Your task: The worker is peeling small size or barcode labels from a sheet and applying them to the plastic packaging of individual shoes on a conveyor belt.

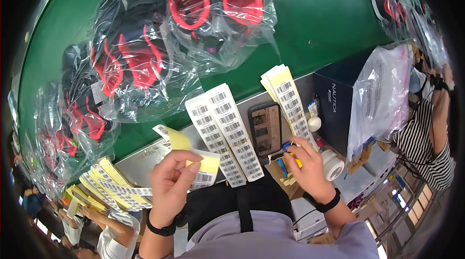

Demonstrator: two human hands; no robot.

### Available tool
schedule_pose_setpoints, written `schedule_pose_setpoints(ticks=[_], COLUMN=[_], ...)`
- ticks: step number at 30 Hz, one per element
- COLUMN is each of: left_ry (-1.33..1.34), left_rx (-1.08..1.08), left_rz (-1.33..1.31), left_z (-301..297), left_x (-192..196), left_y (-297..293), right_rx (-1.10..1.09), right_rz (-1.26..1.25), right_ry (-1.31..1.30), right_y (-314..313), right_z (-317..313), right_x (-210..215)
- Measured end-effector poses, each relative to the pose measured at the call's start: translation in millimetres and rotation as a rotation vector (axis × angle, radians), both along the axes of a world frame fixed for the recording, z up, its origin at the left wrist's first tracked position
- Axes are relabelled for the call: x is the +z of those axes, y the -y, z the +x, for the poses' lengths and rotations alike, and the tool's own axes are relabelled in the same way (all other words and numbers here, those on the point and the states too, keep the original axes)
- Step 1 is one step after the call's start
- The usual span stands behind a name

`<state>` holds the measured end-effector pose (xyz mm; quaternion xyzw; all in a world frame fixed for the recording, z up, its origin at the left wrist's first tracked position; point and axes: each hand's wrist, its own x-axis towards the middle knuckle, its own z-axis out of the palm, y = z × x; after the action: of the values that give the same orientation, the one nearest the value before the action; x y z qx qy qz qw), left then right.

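Note:
My left hand (170,184) pinches a strip of barcode labels (209,166) between thumb and fingers. The strip's yellow backing shows where it curls over. At the right, my right hand (307,167) has its fingers bent round a small blue-and-yellow object (286,146), whose kind I cannot make out. Between the hands, long white sheets of barcode labels (225,128) lie side by side at the table's near edge. A phone (266,128) with a lit screen lies just beyond my right hand, and another label stack (288,97) is beside it.
Black-and-red shoes in clear plastic bags (140,51) cover the green table's (300,31) left and far side. A dark blue box (334,104) with a plastic bag (382,94) stands at right. More label strips (114,184) lie at lower left. A person in stripes (426,138) is at right.

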<state>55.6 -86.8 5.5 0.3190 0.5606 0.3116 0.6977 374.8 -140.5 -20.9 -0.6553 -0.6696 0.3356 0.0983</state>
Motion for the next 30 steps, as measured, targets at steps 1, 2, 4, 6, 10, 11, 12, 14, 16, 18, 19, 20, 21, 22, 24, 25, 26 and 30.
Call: schedule_pose_setpoints(ticks=[1, 2, 4, 6, 10, 11, 12, 14, 16, 18, 19, 20, 21, 22, 24, 25, 26, 30], left_ry=[0.016, 0.036, 0.010, -0.021, -0.150, -0.176, -0.192, -0.217, -0.255, -0.301, -0.325, -0.349, -0.347, -0.345, -0.348, -0.355, -0.362, -0.414], left_rx=[-0.013, -0.021, -0.061, -0.002, -0.026, -0.054, -0.056, -0.047, -0.052, -0.077, -0.105, -0.132, -0.130, -0.128, -0.125, -0.125, -0.124, -0.179], left_rz=[-0.022, -0.044, -0.063, -0.001, 0.019, -0.002, -0.018, -0.043, 0.032, 0.097, 0.124, 0.150, 0.127, 0.103, 0.082, 0.086, 0.089, 0.087], left_z=[6.4, 14.0, 25.1, 36.6, 23.2, 17.3, 13.1, 10.1, 11.6, 13.1, 13.7, 14.0, 13.9, 13.7, 13.9, 13.8, 14.0, 13.5], left_x=[0.3, 0.6, 1.9, 1.8, -3.0, -3.6, -2.6, 0.0, -1.0, -0.6, 0.4, 1.5, 2.4, 3.5, 3.5, 2.7, 2.3, 4.0], left_y=[0.0, 0.8, 2.6, 8.2, 20.6, 23.5, 24.5, 24.8, 24.9, 22.8, 19.1, 16.5, 15.0, 13.9, 13.7, 15.0, 15.4, 11.8], right_rx=[-0.042, -0.080, -0.136, -0.131, -0.204, -0.209, -0.214, -0.248, -0.315, -0.183, -0.119, -0.116, -0.112, -0.108, -0.081, -0.069, -0.062, -0.021], right_rz=[-0.028, -0.054, -0.207, -0.192, -0.272, -0.271, -0.269, -0.205, -0.081, 0.063, 0.136, 0.149, 0.162, 0.174, 0.217, 0.239, 0.239, 0.261], right_ry=[-0.210, -0.416, -0.667, -0.777, -0.854, -0.863, -0.871, -0.859, -0.821, -0.762, -0.728, -0.721, -0.713, -0.705, -0.670, -0.655, -0.653, -0.634], right_y=[-6.3, -12.7, -25.1, -23.3, -21.7, -22.0, -23.2, -27.5, -32.1, -37.1, -38.8, -39.1, -39.4, -39.5, -40.0, -40.1, -40.3, -41.5], right_z=[-15.1, -34.8, -68.9, -90.8, -106.3, -108.6, -110.4, -114.9, -122.2, -118.6, -116.9, -116.4, -116.5, -117.0, -120.2, -121.6, -121.8, -122.2], right_x=[7.4, 14.1, 28.2, 18.0, 5.4, 4.4, 5.1, 8.4, 11.2, 4.5, 1.5, 0.3, -0.7, -1.2, -2.3, -2.9, -3.2, -6.1])
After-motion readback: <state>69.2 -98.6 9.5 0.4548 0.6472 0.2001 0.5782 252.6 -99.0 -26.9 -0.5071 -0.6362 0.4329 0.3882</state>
